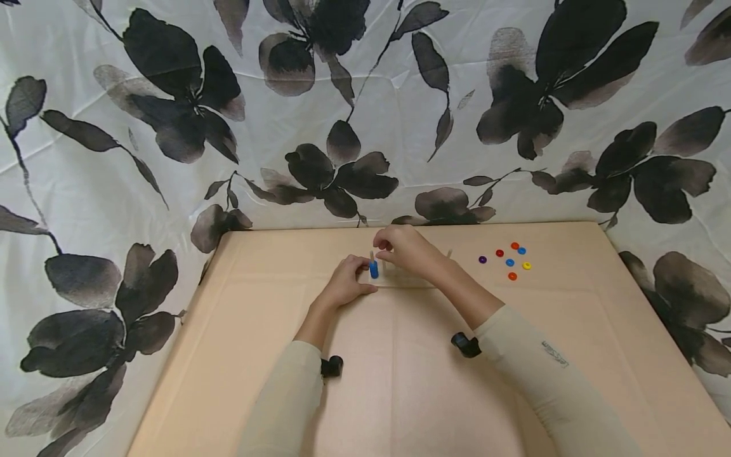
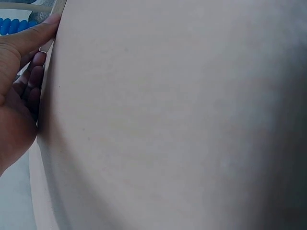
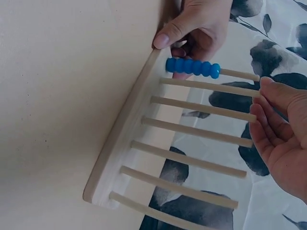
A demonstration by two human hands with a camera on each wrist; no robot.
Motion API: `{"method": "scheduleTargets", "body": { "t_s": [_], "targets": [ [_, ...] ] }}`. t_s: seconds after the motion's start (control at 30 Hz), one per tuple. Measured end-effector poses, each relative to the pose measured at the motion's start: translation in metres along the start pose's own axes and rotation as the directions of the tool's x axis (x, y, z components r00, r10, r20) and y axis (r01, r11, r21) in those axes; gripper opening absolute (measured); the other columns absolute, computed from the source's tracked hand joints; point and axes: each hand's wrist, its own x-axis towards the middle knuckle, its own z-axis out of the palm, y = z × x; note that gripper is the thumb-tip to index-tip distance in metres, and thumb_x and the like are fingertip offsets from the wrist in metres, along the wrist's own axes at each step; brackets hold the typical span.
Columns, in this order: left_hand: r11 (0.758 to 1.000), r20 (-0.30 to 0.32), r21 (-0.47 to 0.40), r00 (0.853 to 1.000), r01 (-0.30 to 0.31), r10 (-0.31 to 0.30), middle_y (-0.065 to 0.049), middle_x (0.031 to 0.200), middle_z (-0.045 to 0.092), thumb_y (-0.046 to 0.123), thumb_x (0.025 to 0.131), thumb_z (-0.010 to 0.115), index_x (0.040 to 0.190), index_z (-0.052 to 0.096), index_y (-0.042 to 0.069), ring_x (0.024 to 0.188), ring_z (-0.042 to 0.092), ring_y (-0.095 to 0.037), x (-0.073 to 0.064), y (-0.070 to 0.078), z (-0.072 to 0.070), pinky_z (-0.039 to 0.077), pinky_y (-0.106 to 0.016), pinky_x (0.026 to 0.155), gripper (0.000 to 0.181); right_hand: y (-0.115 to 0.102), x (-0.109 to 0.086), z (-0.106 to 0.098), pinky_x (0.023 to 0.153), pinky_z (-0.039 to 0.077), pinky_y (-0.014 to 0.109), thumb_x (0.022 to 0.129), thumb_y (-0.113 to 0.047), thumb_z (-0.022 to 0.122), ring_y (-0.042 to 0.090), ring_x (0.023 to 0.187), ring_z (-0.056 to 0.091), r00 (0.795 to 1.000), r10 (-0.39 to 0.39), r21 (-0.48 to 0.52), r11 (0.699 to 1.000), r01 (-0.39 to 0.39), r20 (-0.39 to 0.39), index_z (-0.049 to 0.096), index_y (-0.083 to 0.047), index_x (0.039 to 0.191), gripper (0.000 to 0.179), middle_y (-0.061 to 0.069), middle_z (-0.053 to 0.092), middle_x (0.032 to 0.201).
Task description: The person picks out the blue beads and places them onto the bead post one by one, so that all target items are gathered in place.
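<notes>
A pale wooden peg stand (image 3: 120,124) has several thin upright rods in a row. Blue beads (image 3: 192,67) are stacked on the rod at its left end, with that rod's tip bare above them. My left hand (image 1: 346,281) grips the base at this end, thumb (image 2: 41,32) on the front edge and fingers behind. Up at the rod tips is my right hand (image 1: 408,252), its fingers loosely bent. Its thumb (image 3: 276,91) is beside the tips of the first rods, and no bead shows between its fingers.
To the right of the stand lie several loose beads: purple (image 1: 482,259), yellow (image 1: 526,266), blue (image 1: 510,262) and red or orange (image 1: 512,276). The tan tabletop (image 1: 394,368) ends just behind the stand, against a floral cloth (image 1: 342,127).
</notes>
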Motion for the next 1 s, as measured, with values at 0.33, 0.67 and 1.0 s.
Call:
{"method": "scheduleTargets", "body": {
  "t_s": [0.33,0.67,1.0],
  "targets": [
    [0.999,-0.007,-0.033,1.0,0.006,-0.006,-0.011,0.121,0.06,0.016,0.081,0.089,0.131,0.064,0.003,0.112,0.054,-0.027,0.001,0.001,-0.001,0.047,-0.041,0.101,0.057,0.013,-0.024,-0.024,0.087,0.058,0.037,0.095,-0.018,0.076,0.021,0.097,0.068,0.99,0.052,0.091,0.995,-0.04,-0.132,0.074,-0.009,0.111,0.019,0.006,0.073,0.104],
    [0.999,0.008,-0.041,1.0,0.013,-0.013,-0.011,0.121,0.059,0.015,0.081,0.09,0.131,0.063,0.001,0.112,0.054,-0.027,0.001,0.0,0.0,0.047,-0.041,0.102,0.059,0.044,-0.063,-0.054,0.089,0.056,0.043,0.094,-0.014,0.077,0.025,0.097,0.067,0.964,0.081,0.106,0.993,-0.056,-0.254,0.073,-0.005,0.113,0.021,0.01,0.071,0.106],
    [1.0,0.009,-0.028,1.0,0.014,-0.014,-0.01,0.121,0.06,0.016,0.081,0.09,0.131,0.063,0.002,0.112,0.054,-0.026,0.0,0.001,0.001,0.046,-0.04,0.101,0.058,0.11,-0.114,-0.064,0.084,0.056,0.05,0.093,-0.011,0.077,0.031,0.094,0.068,0.924,0.191,0.06,0.982,-0.182,-0.332,0.073,-0.003,0.113,0.022,0.015,0.072,0.104]
  ]
}}
